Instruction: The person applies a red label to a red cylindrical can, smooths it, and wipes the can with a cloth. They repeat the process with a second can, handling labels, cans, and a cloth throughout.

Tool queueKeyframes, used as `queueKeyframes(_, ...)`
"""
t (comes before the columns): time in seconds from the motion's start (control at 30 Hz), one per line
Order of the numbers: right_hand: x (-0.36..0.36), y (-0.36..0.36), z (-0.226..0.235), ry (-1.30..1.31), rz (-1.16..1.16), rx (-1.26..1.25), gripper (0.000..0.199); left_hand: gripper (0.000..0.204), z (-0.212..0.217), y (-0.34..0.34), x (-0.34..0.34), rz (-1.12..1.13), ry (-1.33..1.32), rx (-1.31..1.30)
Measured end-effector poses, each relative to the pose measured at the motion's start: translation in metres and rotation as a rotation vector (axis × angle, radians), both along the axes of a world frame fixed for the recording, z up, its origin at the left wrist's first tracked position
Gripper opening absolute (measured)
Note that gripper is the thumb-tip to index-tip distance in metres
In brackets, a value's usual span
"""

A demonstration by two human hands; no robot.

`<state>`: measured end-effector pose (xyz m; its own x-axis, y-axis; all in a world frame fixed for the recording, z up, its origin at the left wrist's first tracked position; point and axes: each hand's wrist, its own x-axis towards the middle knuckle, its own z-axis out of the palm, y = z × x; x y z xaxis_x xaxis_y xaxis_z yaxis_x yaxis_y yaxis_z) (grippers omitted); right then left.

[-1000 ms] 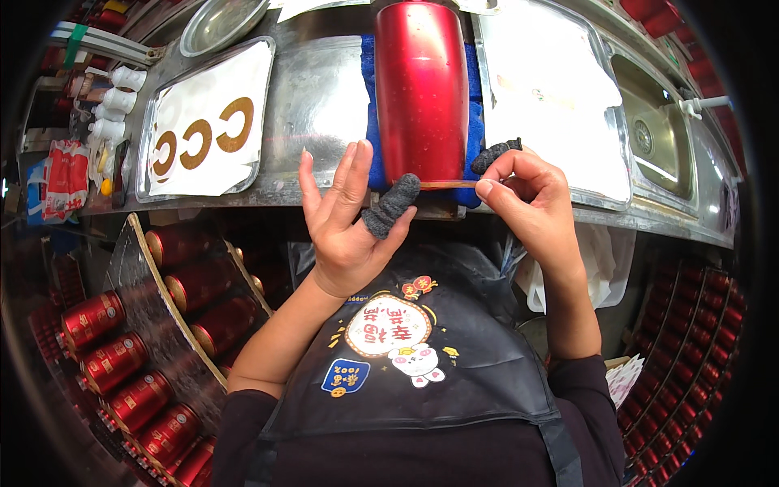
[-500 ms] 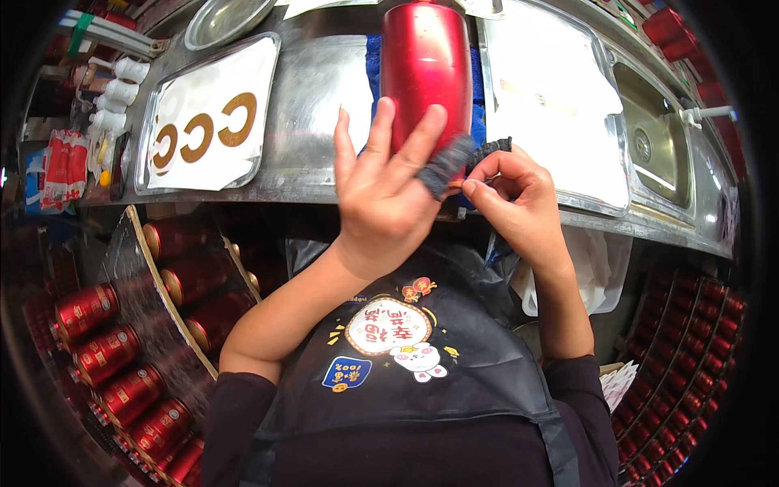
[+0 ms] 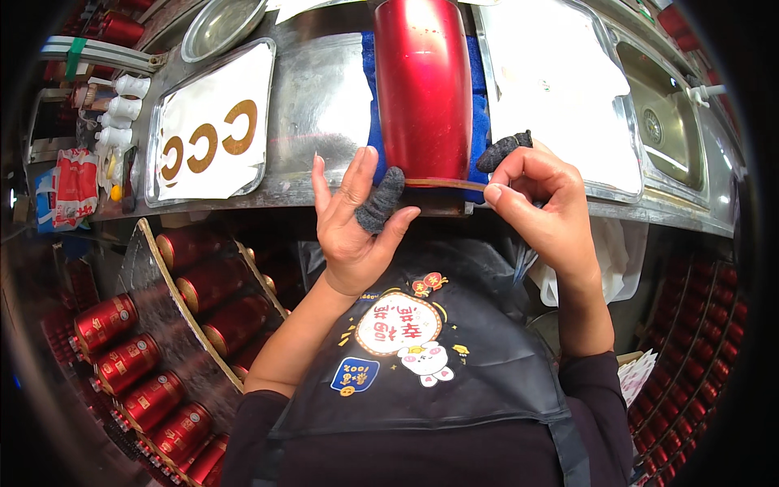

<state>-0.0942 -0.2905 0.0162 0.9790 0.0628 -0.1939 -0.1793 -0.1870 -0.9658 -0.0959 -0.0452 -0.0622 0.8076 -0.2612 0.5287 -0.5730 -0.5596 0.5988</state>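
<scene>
A shiny red metal cylinder (image 3: 423,89) lies on a blue cloth (image 3: 480,122) at the middle of the bench, its near end toward me. A thin brownish strip (image 3: 446,183) runs across that near end. My right hand (image 3: 545,199) pinches the strip's right end between thumb and a finger. At the strip's left end my left hand (image 3: 350,223) is held with its fingers apart, gripping nothing. Its index finger wears a dark finger cover (image 3: 381,200), beside the cylinder's lower left edge. Another dark finger cover (image 3: 505,150) is on my right index finger.
On the left, a metal tray (image 3: 264,146) bears white paper with gold C-shaped pieces (image 3: 200,148). A tray with white sheets (image 3: 560,89) and a sink (image 3: 661,122) stand right. Red canisters (image 3: 130,364) fill racks below both sides. A round metal dish (image 3: 223,28) sits far left.
My left hand has moved left and down, away from the cylinder's near end, uncovering the strip there. My right hand has shifted slightly right, still pinching the strip.
</scene>
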Motion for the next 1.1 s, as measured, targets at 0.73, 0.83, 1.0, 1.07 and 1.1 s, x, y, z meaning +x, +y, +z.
queueKeyframes(0.73,0.008,0.004,-0.019,0.043,0.024,0.006,0.011,0.059,0.022,-0.029,0.028,0.003,0.002,-0.055)
queueKeyframes(0.83,0.006,0.003,-0.013,0.057,0.022,0.04,0.01,0.058,0.015,-0.017,0.019,0.012,0.08,-0.109)
queueKeyframes(1.0,0.002,0.0,0.003,0.068,0.023,0.015,0.01,0.049,0.001,-0.004,0.002,0.009,0.015,-0.063)
queueKeyframes(1.07,0.0,-0.001,0.006,-0.004,0.016,-0.013,0.01,0.046,-0.002,0.0,0.001,-0.011,-0.013,-0.042)
queueKeyframes(1.1,-0.001,-0.001,0.005,-0.04,0.023,-0.034,0.011,0.044,-0.002,0.0,0.0,-0.008,-0.011,-0.013)
